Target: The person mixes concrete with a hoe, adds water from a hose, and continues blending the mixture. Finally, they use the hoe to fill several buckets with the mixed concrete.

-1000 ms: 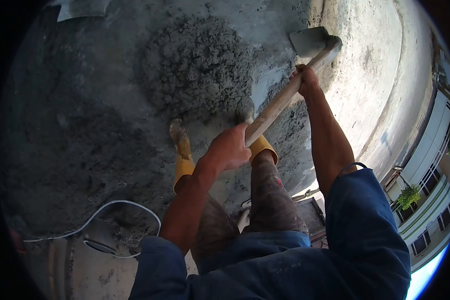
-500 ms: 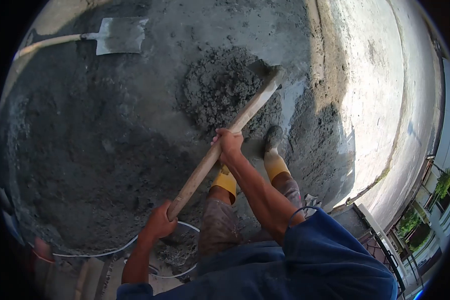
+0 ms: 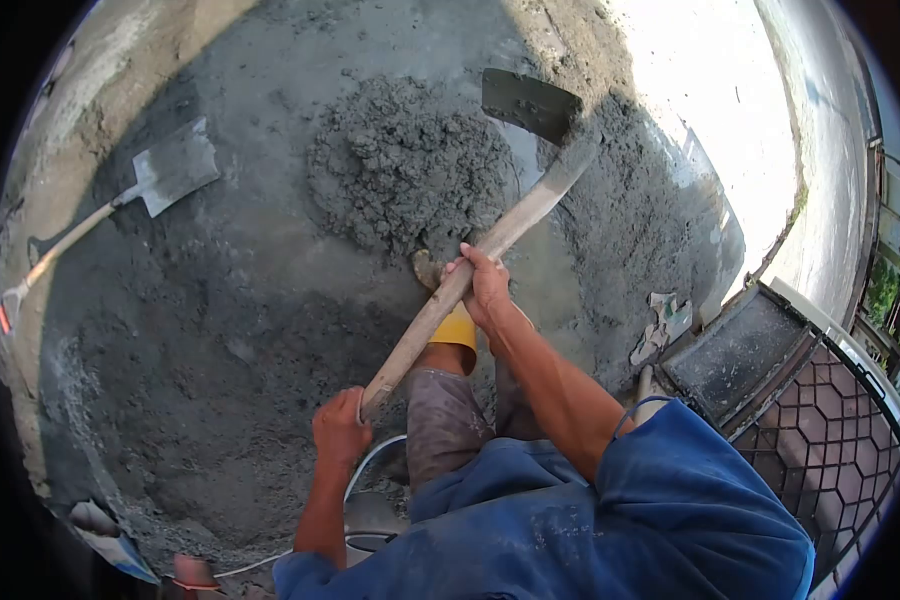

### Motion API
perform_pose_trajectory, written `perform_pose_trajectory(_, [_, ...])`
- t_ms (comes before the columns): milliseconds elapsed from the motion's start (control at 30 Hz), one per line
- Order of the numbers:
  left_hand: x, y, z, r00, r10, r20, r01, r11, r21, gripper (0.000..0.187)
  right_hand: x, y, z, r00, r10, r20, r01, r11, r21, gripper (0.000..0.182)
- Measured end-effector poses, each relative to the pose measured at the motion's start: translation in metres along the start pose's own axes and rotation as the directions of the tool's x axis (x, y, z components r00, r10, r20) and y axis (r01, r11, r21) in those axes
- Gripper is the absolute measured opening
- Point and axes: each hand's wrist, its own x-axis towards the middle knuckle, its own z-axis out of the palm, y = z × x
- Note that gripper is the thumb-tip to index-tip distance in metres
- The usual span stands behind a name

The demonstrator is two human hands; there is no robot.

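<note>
A long wooden-handled hoe [image 3: 518, 222] crosses the view diagonally, its metal blade [image 3: 532, 104] raised at the upper right of a heap of wet grey mortar [image 3: 400, 165]. My left hand [image 3: 342, 428] is wrapped round the handle's lower end. Farther up the handle, my right hand [image 3: 485, 285] grips it at about its middle. The blade hangs apart from the heap. Below the handle show my yellow boot [image 3: 454, 335] and trousers.
A shovel [image 3: 175, 167] lies on the wet ground at the upper left. Lower right are a dark trough [image 3: 740, 342] and a metal grille [image 3: 820, 430], with a torn bag [image 3: 662, 325] beside them. A bucket [image 3: 372, 515] and a hose stand behind my left arm.
The hoe blade has lifted off the mortar heap and moved up, with both hands still on the handle. The view has turned, so the shovel appears lower and farther left.
</note>
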Motion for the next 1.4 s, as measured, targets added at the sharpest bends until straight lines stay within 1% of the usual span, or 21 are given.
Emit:
perform_pose_trajectory(33, [0.016,0.018,-0.009,0.998,0.066,-0.003,-0.065,0.995,0.081,0.038,0.012,-0.004,-0.01,0.99,-0.099,-0.098,0.091,0.993,-0.079,0.014])
perform_pose_trajectory(67, [0.031,0.036,-0.018,0.991,0.133,0.002,-0.132,0.978,0.165,0.039,0.024,-0.01,-0.017,0.99,-0.101,-0.094,0.096,0.994,-0.056,0.014])
perform_pose_trajectory(133, [0.06,0.077,-0.036,0.975,0.221,0.028,-0.221,0.95,0.219,0.037,0.049,-0.022,-0.025,0.897,-0.116,-0.428,0.063,0.989,-0.136,0.013])
perform_pose_trajectory(167, [0.069,0.095,-0.044,0.959,0.277,0.064,-0.284,0.927,0.245,0.036,0.053,-0.028,-0.032,0.896,-0.098,-0.433,0.055,0.992,-0.112,0.013])
perform_pose_trajectory(233, [0.088,0.133,-0.063,0.942,0.291,0.164,-0.328,0.9,0.286,0.034,0.056,-0.043,-0.054,0.888,0.096,-0.449,-0.025,0.987,0.162,0.01])
perform_pose_trajectory(267, [0.101,0.149,-0.066,0.919,0.309,0.244,-0.376,0.873,0.31,0.032,0.061,-0.046,-0.068,0.887,0.101,-0.451,-0.025,0.985,0.173,0.01])
perform_pose_trajectory(300, [0.113,0.162,-0.065,0.914,0.313,0.256,-0.385,0.867,0.315,0.032,0.067,-0.044,-0.086,0.908,0.148,-0.393,-0.032,0.958,0.286,0.009])
perform_pose_trajectory(333, [0.124,0.172,-0.062,0.879,0.362,0.312,-0.462,0.808,0.366,0.03,0.072,-0.04,-0.103,0.925,0.186,-0.33,-0.043,0.917,0.397,0.008])
perform_pose_trajectory(433, [0.157,0.197,-0.051,0.788,0.433,0.438,-0.606,0.669,0.43,0.026,0.076,-0.038,-0.133,0.922,0.182,-0.34,0.012,0.867,0.498,0.009])
perform_pose_trajectory(467, [0.167,0.202,-0.047,0.746,0.451,0.49,-0.659,0.609,0.442,0.023,0.078,-0.038,-0.14,0.905,0.231,-0.358,0.02,0.816,0.577,0.009])
perform_pose_trajectory(633, [0.218,0.196,-0.031,0.62,0.487,0.615,-0.778,0.486,0.398,0.02,0.103,-0.011,-0.159,0.866,0.244,-0.437,0.106,0.764,0.637,0.007])
perform_pose_trajectory(700, [0.237,0.182,-0.033,0.58,0.489,0.652,-0.808,0.45,0.381,0.019,0.116,-0.002,-0.148,0.847,0.266,-0.461,0.114,0.755,0.645,0.005])
perform_pose_trajectory(767, [0.252,0.162,-0.044,0.532,0.418,0.737,-0.847,0.258,0.465,0.02,0.132,0.008,-0.125,0.837,0.309,-0.451,0.094,0.731,0.676,0.004])
perform_pose_trajectory(900, [0.282,0.115,-0.109,0.571,0.303,0.763,-0.821,0.228,0.524,0.025,0.159,0.025,-0.037,0.88,0.284,-0.382,0.008,0.793,0.609,0.004])
perform_pose_trajectory(967, [0.296,0.079,-0.15,0.611,0.269,0.745,-0.789,0.293,0.54,0.027,0.162,0.034,0.027,0.897,0.263,-0.355,-0.033,0.841,0.54,0.009])
perform_pose_trajectory(1033, [0.298,0.034,-0.186,0.667,0.302,0.681,-0.743,0.342,0.576,0.029,0.177,0.057,0.078,0.906,0.24,-0.348,-0.043,0.871,0.489,0.015])
perform_pose_trajectory(1100, [0.287,-0.017,-0.217,0.711,0.375,0.595,-0.702,0.403,0.586,0.033,0.18,0.087,0.127,0.878,0.215,-0.428,-0.005,0.897,0.442,0.023])
perform_pose_trajectory(1167, [0.263,-0.06,-0.238,0.754,0.349,0.557,-0.652,0.499,0.57,0.035,0.157,0.117,0.16,0.87,0.195,-0.453,-0.005,0.922,0.386,0.025])
perform_pose_trajectory(1233, [0.231,-0.108,-0.25,0.805,0.337,0.489,-0.582,0.612,0.536,0.031,0.109,0.143,0.188,0.882,0.108,-0.46,0.043,0.951,0.306,0.021])
perform_pose_trajectory(1300, [0.196,-0.149,-0.254,0.856,0.323,0.404,-0.499,0.721,0.481,0.038,0.083,0.18,0.194,0.922,0.095,-0.376,0.01,0.963,0.269,0.021])
perform_pose_trajectory(1400, [0.133,-0.228,-0.245,0.912,0.242,0.332,-0.387,0.777,0.497,0.046,0.026,0.227,0.198,0.956,0.168,-0.239,-0.101,0.958,0.269,0.029])
